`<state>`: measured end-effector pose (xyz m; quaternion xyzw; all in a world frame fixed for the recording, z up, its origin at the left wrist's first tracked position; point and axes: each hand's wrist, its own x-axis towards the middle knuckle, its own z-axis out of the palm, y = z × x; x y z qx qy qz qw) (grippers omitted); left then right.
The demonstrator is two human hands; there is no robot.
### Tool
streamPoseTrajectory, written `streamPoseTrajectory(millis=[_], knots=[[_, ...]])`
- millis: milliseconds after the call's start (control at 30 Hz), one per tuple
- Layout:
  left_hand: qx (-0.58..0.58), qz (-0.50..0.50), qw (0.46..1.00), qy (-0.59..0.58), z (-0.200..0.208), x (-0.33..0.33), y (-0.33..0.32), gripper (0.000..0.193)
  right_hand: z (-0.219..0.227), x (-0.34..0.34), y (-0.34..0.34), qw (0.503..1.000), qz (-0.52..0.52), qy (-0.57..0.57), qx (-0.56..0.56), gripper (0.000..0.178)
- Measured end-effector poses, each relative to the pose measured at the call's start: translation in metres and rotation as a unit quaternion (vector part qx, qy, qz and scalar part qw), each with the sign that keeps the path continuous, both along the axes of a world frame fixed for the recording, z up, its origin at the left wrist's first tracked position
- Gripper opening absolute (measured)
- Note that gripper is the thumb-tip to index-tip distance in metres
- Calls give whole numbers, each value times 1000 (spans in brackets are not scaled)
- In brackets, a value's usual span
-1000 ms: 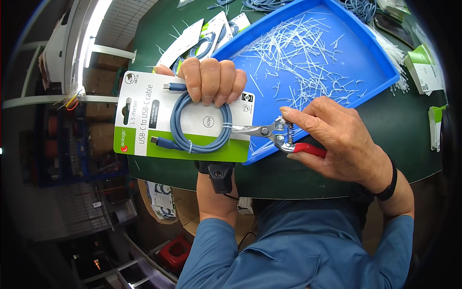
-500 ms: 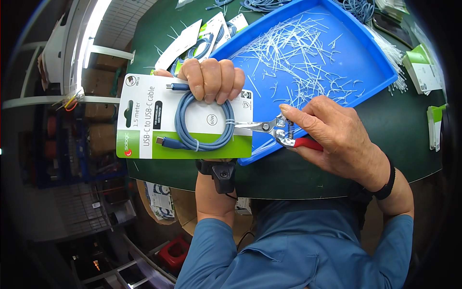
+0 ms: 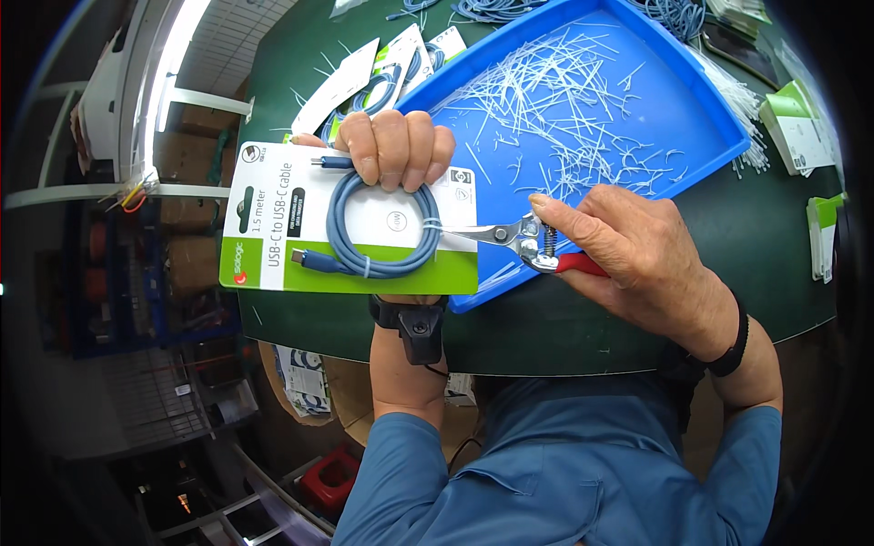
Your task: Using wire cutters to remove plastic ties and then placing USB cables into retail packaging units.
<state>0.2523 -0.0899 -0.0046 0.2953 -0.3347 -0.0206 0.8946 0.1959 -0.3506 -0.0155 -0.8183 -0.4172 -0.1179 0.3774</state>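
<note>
My left hand (image 3: 397, 149) is closed over the far edge of a white and green cardboard packaging card (image 3: 364, 276), with its fingertips on a coiled blue USB-C cable (image 3: 336, 226). White cable ties (image 3: 431, 222) bind the coil to the card at its right side and near edge. My right hand (image 3: 633, 264) is wrapped round red-handled snips (image 3: 579, 264). The tips of the snips' narrow metal blades touch the cable tie on the coil's right side. One cable plug (image 3: 309, 259) lies on the card's green band, and the other sits beside my left fingers.
A blue tray (image 3: 669, 118) behind my hands holds many loose white tie pieces (image 3: 564, 91). More carded cables (image 3: 364, 82) lie at the far left of the dark green table (image 3: 546, 341). Stacks of green and white cards (image 3: 801, 127) stand at right.
The card has tilted slightly in my left hand, and the cable coil has shifted a little to the left. The snips stay at the right-hand tie, with hardly any movement of my right hand.
</note>
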Motion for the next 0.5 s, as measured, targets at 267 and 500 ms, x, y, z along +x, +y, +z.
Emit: streamPoseTrajectory(millis=[267, 500], knots=[[-36, 31, 998, 45, -1, -9, -9, 62, 2, -1, 13, 988, -1, 95, 119, 60], [25, 43, 999, 22, -4, -14, -21, 65, 10, -10, 36, 930, 43, 288, 224, 47]])
